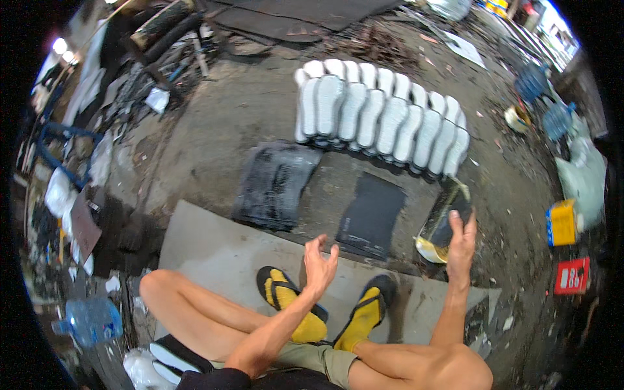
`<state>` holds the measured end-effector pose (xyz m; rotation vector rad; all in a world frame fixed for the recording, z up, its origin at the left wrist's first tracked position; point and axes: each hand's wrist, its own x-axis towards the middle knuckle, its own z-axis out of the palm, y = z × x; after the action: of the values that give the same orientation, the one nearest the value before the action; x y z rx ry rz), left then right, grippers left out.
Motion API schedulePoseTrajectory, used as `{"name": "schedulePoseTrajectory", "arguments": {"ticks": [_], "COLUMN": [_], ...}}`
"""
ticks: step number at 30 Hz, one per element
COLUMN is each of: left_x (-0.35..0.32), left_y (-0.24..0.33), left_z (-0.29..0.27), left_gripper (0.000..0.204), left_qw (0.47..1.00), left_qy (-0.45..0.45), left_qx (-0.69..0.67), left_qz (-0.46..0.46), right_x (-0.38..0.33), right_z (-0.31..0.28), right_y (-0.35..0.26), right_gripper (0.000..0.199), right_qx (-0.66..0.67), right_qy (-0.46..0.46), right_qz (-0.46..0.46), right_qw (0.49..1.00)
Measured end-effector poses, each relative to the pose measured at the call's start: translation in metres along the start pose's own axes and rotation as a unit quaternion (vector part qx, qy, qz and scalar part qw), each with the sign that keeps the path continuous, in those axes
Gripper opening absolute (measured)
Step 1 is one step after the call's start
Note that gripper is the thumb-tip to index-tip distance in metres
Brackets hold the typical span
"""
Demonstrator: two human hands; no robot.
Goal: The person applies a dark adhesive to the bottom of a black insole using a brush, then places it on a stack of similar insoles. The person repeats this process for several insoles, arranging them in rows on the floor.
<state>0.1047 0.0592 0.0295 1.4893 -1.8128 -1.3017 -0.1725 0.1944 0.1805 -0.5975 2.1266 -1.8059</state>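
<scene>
Fingers of your left hand (320,265) stand apart and partly bent, thumb clear of them; nothing is seen in their hold. This hand hangs above the far edge of the grey board (208,240), near the single dark sheet (374,211); you show no clear contact with either.

Your right hand (462,247) is closed on the dark, yellow-edged item (448,207), thumb laid over its near face, the other fingers mostly hidden behind. Item is tilted, far end leaning right; its exact kind cannot be told. Directly below its lower end, a yellow-and-white rounded object (431,251) shows; whether the two are joined is unclear.

Layout before you: single dark sheet lies flat on the ground, between the stack of dark sheets (273,185) on the left and the held item on the right. Beyond them, white sole-shaped pieces (383,123) overlap in a curved double row, dark layers visible under the near ends.

You sit with knees spread, feet in yellow socks (369,314) and black flip-flops (388,290), both on the grey board.

Periphery: clear blue jug (94,322) lying at your left; yellow box (561,222) at your right, red flat item (572,276) just nearer to you.
</scene>
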Motion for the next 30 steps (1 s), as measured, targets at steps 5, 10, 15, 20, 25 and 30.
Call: {"name": "schedulePoseTrajectory", "arguments": {"ticks": [5, 10, 15, 20, 25, 30], "left_x": [0.049, 0.061, 0.060, 0.057, 0.057, 0.083], "left_y": [0.007, 0.020, 0.024, 0.029, 0.032, 0.022], "left_z": [0.065, 0.099, 0.093, 0.098, 0.103, 0.089], "left_gripper": [0.080, 0.092, 0.098, 0.099, 0.096, 0.062], "left_qw": [0.985, 0.962, 0.979, 0.979, 0.984, 0.993], "left_qy": [-0.019, -0.008, -0.034, -0.008, 0.000, -0.078], "left_qx": [0.144, 0.258, 0.203, 0.205, 0.147, 0.067], "left_qz": [0.092, 0.090, -0.003, -0.007, -0.098, 0.058], "right_x": [0.002, 0.019, 0.052, 0.068, 0.029, -0.061], "right_z": [-0.087, -0.102, -0.084, -0.071, -0.138, -0.090], "right_y": [0.013, 0.058, 0.099, 0.106, 0.077, 0.075], "right_gripper": [0.036, 0.039, 0.033, 0.033, 0.028, 0.042], "right_qx": [-0.309, -0.371, -0.480, -0.496, 0.133, -0.167], "right_qy": [0.115, 0.039, 0.048, 0.032, 0.096, 0.151], "right_qz": [0.052, 0.020, 0.046, 0.052, 0.116, 0.270], "right_qw": [0.943, 0.928, 0.875, 0.866, 0.980, 0.936]}}
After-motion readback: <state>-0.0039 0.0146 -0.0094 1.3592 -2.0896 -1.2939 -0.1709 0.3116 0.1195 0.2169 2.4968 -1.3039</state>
